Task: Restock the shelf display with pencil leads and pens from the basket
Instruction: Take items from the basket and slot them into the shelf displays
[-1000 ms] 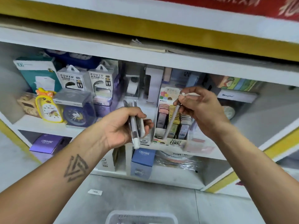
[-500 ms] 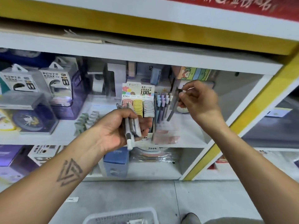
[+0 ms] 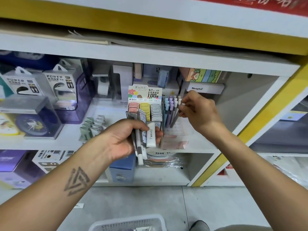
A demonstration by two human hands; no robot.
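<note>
My left hand (image 3: 123,139) is shut on a bundle of pens and flat lead cases (image 3: 143,139), held upright in front of the shelf. Behind it stands the pencil lead display box (image 3: 145,104) with pink, yellow and grey cases in three rows. To its right is a pen holder (image 3: 170,106) with pastel pens standing upright. My right hand (image 3: 198,112) pinches the top of a grey pen (image 3: 175,119), which leans at the right side of that holder. The white basket (image 3: 128,222) sits on the floor at the bottom edge.
Power bank boxes (image 3: 60,85) and a boxed clock (image 3: 31,120) fill the left of the shelf. Small green packs (image 3: 91,126) lie left of the lead display. A yellow shelf post (image 3: 260,117) runs diagonally on the right. Boxes fill the lower shelf.
The view has shifted slightly, so the display sits more central. My right hand has lowered the grey pen further among the standing pens. My left hand keeps its bundle.
</note>
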